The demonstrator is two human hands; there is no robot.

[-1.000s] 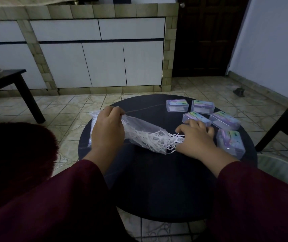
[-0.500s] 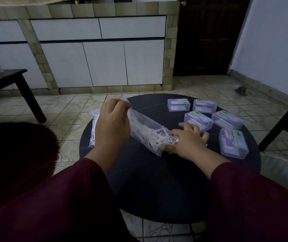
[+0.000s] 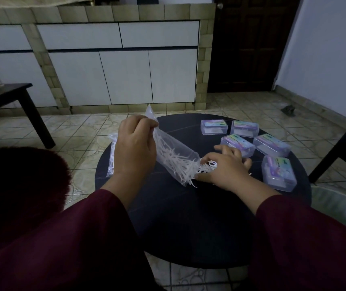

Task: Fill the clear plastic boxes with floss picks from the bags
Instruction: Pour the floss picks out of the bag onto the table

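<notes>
At the far left edge of the round table [image 3: 188,238] a second bag [image 3: 111,162] lies flat, partly hidden behind my left hand [image 3: 135,150]. That hand pinches the closed end of the clear bag [image 3: 175,158] between thumb and curled fingers and holds it up, so the bag's long axis slopes down from upper left to lower right, its open mouth resting low on the table. The floss picks [image 3: 204,168] slide toward that mouth and spill in a small white heap just under my right hand [image 3: 225,168], whose fingers lie spread and lightly bent over the heap, touching it; whether they pinch any I cannot tell. To the right, five closed clear plastic boxes [image 3: 237,143] sit in a loose cluster, the nearest just beyond my right fingertips, so the right hand is the closer one for the filling. Compared with half a second ago, my left hand has lifted the bag's closed end higher, the slope is steeper, and more picks are out.
</notes>
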